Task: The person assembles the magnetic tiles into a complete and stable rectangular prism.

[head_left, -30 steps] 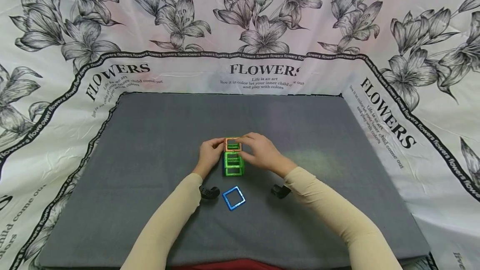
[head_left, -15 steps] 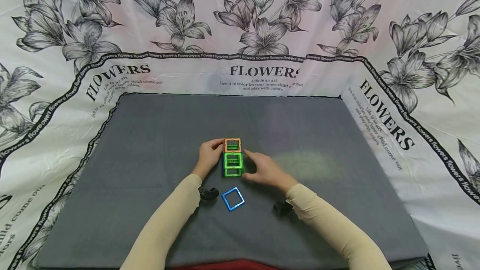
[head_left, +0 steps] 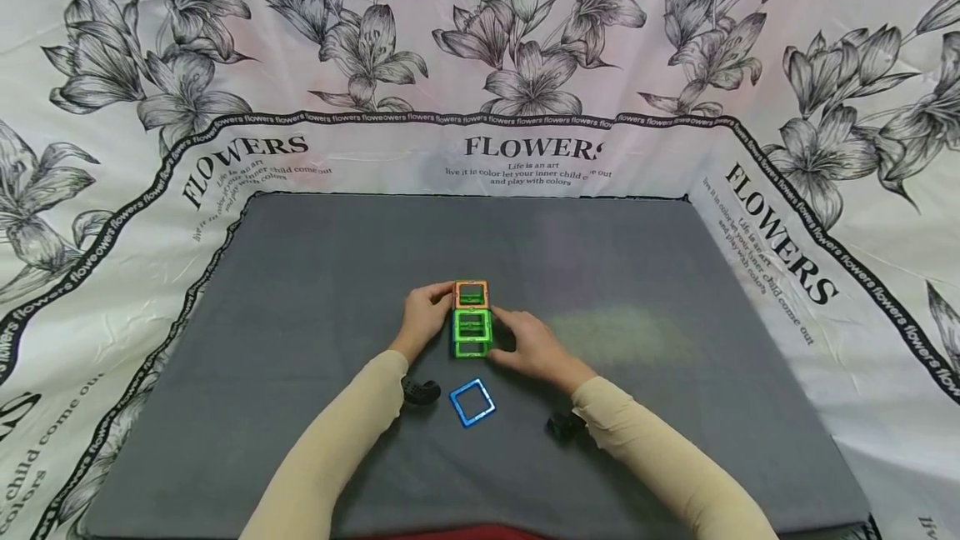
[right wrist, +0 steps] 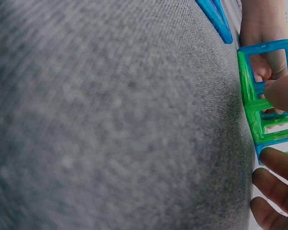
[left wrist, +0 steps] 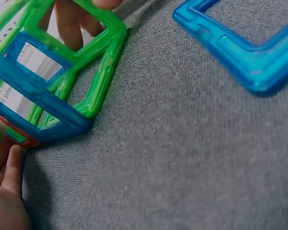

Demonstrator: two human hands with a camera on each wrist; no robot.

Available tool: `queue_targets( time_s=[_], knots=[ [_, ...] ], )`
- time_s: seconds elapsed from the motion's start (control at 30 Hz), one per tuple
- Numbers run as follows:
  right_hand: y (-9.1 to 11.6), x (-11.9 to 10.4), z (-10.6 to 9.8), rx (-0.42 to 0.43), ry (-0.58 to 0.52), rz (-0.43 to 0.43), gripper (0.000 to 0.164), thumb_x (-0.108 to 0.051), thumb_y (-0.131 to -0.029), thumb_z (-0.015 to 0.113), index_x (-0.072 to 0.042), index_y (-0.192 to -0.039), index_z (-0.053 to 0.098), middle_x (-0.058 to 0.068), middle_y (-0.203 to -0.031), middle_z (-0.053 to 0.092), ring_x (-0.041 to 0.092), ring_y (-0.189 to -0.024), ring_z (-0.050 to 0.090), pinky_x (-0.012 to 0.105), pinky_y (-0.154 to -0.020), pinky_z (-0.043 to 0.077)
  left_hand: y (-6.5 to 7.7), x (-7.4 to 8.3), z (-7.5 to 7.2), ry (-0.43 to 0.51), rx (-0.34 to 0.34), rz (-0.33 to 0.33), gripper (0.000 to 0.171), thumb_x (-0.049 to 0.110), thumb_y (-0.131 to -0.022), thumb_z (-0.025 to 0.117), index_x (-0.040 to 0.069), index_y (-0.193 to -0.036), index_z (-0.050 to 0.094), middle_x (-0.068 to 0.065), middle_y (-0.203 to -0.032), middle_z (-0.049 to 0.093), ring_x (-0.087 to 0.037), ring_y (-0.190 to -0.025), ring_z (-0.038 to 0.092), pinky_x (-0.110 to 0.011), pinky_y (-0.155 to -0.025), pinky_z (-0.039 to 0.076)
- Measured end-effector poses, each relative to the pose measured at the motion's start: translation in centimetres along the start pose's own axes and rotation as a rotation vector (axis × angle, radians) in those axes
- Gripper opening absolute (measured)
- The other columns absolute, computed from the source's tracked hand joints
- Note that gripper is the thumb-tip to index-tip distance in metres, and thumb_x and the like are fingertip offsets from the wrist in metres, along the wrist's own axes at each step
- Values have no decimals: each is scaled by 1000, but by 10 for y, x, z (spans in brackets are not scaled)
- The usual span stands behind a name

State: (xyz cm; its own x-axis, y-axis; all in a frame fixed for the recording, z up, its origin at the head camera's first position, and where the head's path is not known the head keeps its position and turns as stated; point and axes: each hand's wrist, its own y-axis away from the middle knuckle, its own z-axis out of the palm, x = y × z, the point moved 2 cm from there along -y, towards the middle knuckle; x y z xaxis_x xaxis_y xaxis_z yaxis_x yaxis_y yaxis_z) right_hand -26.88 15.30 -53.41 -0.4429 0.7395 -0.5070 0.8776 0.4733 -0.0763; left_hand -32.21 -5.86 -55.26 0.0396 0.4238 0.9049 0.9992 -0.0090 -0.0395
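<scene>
A block of magnetic tiles (head_left: 472, 332) stands on the grey cloth, built of green, blue and orange open frames. Its orange end (head_left: 471, 282) is the far one, its green part the near one. My left hand (head_left: 422, 319) grips the block at the far left, thumb and fingers at the orange-edged end in the left wrist view. On the opposite side my right hand (head_left: 536, 346) holds the green part between thumb and fingers, spread along its side. Nearer to me lies a loose blue square magnetic tile (head_left: 472, 402), flat and turned cornerwise.
The grey cloth-covered table (head_left: 315, 257) reaches out on all sides. Behind it and at both sides hangs a white flower-print sheet (head_left: 390, 157). Black wrist cameras (head_left: 422, 392) sit under both forearms, near the loose tile.
My right hand has left the orange end and come back towards me to the green part's right side. My left hand has stayed at the block's left. The loose tile lies as before.
</scene>
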Motion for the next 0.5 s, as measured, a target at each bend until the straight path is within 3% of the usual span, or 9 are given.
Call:
queue_targets(
  time_s=[0.2, 0.5],
  knots=[
    [0, -1, 0, 24, 7, -3, 74, -31, -88, 77, -2, -150, 49, 17, -132, 67, 33, -117, 64, 52, -98, 53, -4, 2, -3, -45, -15, 30, 31, 17, -101, 64, 6, -129, 71, -15, -128, 72, -31, -124, 66, -48, -104, 53],
    [3, 3, 0, 36, -10, -54, 71, -27, -88, 78, 0, -148, 51, 18, -134, 66, 36, -119, 63, 54, -99, 52, -4, 2, -13, -115, -118, 78, 36, 14, -100, 66, 5, -135, 67, -15, -131, 70, -33, -126, 64, -50, -105, 52]
  ],
)
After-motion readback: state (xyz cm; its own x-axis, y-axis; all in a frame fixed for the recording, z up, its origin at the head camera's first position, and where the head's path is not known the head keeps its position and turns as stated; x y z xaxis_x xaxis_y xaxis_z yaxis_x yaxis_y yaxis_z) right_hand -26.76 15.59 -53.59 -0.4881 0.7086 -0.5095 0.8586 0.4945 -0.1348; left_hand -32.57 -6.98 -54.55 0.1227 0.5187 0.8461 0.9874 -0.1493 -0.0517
